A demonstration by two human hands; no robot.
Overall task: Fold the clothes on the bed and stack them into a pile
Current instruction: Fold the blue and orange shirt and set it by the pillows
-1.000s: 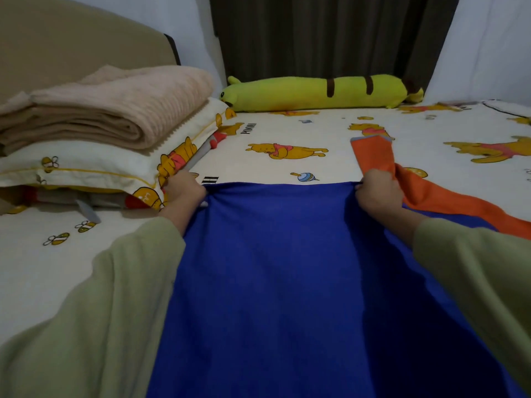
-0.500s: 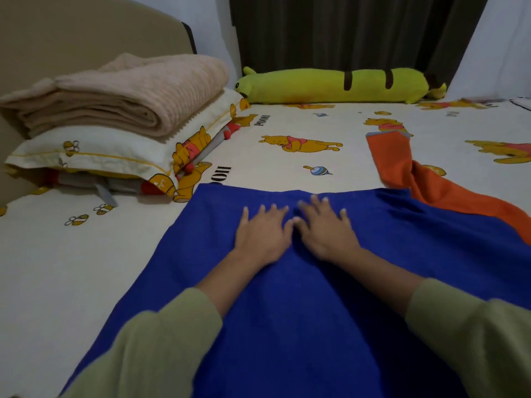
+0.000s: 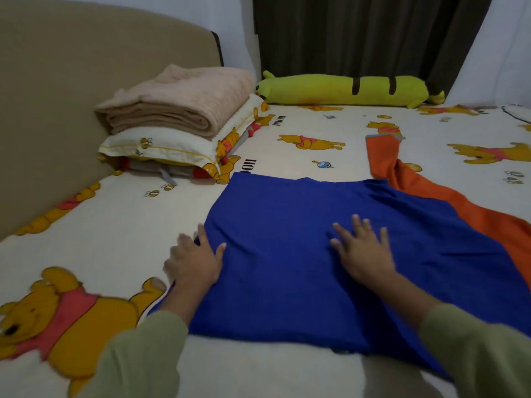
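Cream cotton bedsheet (image 3: 287, 369) with a cartoon bear print fills most of the frame, and on it I can read "POOH" in dark letters near the upper middle, upside down from my side. At the upper left stands a beige padded headboard (image 3: 71, 96), smooth and gently curved. Before it lies a pillow (image 3: 161, 146) in the same bear print, with yellow piping, and on top of it a folded beige blanket (image 3: 184, 106), soft and ribbed, in thick layers. Along the far edge, under the dark pleated curtain (image 3: 359, 33), lies a long yellow-green plush toy (image 3: 344, 90) shaped like a tube, with two dark brown stripes.

In the centre of the frame the blue garment (image 3: 287, 254) lies flat on the sheet, a smooth knit cloth folded into a wide, roughly four-sided shape with a straight far edge. My left hand (image 3: 194, 262) rests at its left edge, the fingers straight and spread, part on the cloth and part on the sheet; this hand is a little blurred. My right hand (image 3: 365, 248) presses flat on the middle of the blue cloth, fingers also straight and apart, gripping nothing. Both my sleeves are pale green. At the right, an orange garment (image 3: 416, 185) lies touching the blue one, partly under it, with one narrow part reaching to the upper right that ends in a grey band.
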